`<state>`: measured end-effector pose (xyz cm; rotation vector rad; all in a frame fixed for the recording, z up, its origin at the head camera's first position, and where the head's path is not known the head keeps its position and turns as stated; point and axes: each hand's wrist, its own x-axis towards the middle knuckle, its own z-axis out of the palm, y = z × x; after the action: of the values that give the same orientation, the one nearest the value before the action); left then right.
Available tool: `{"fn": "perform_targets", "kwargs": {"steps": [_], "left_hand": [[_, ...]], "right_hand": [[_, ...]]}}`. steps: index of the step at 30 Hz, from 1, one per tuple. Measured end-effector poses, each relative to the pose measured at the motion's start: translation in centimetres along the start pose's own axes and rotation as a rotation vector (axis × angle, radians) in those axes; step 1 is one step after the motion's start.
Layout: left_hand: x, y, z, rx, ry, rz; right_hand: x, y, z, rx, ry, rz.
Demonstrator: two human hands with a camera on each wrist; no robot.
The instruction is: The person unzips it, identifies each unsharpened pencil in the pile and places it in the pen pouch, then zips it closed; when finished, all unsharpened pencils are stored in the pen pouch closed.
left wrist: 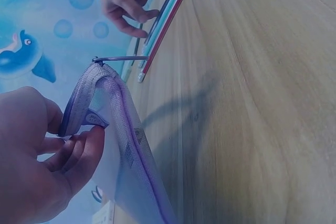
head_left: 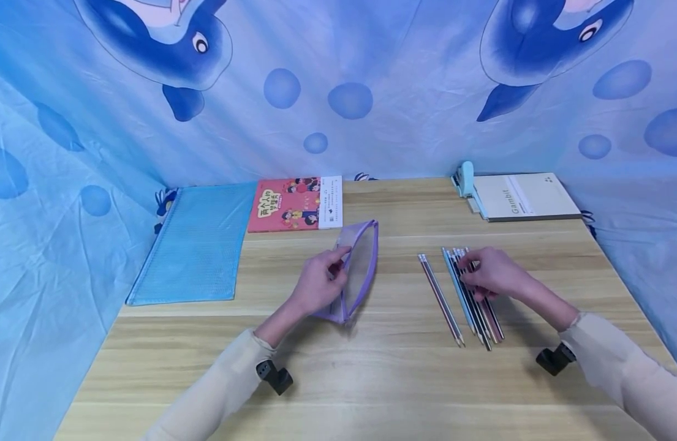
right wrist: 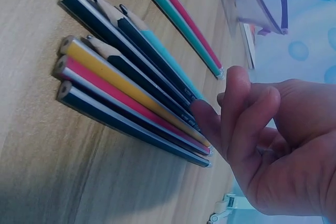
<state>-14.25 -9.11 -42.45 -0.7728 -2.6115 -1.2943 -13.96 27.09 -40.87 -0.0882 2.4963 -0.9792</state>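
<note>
A purple-edged mesh zip pouch [head_left: 367, 293] stands with its mouth parted, left of the table's middle. My left hand [head_left: 318, 283] pinches one side of its rim between thumb and fingers, near a small tab [left wrist: 96, 119] seen in the left wrist view. Several pencils [right wrist: 113, 77] lie side by side on the right, some sharpened and some blunt-ended. Over their far ends hovers my right hand [head_left: 497, 273], fingers loosely bent around nothing; whether a fingertip touches a pencil I cannot tell. Two pencils [head_left: 440, 300] lie together between that bunch and the pouch.
A blue mesh sheet or bag [head_left: 189, 245] lies at the back left, next to a red book [head_left: 285, 205]. At the back right, a light-blue stapler-like device [head_left: 466, 179] adjoins a pale notebook [head_left: 528, 196]. A blue curtain [head_left: 393, 135] hangs behind the table.
</note>
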Motion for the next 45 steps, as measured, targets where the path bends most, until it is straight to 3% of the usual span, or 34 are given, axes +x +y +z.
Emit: {"fn": "perform_targets", "kwargs": {"steps": [3, 11, 26, 34, 45], "left_hand": [[-0.1, -0.2, -0.1, -0.010, -0.013, 0.000], [-0.1, -0.6, -0.7, 0.002, 0.037, 0.034], [0.2, -0.4, -0.1, -0.011, 0.028, 0.040], [0.2, -0.4, 0.2, -0.026, 0.026, 0.035], [0.1, -0.5, 0.5, -0.029, 0.018, 0.031]], "right_hand": [[0.2, 0.0, 0.3, -0.008, -0.001, -0.003], [1.2, -0.8, 0.6, -0.034, 0.011, -0.042], [1.0, -0.7, 1.0, -0.130, 0.058, -0.023], [1.2, -0.6, 1.8, -0.177, 0.106, -0.068], [1.2, -0.9, 2.3, -0.242, 0.106, -0.068]]}}
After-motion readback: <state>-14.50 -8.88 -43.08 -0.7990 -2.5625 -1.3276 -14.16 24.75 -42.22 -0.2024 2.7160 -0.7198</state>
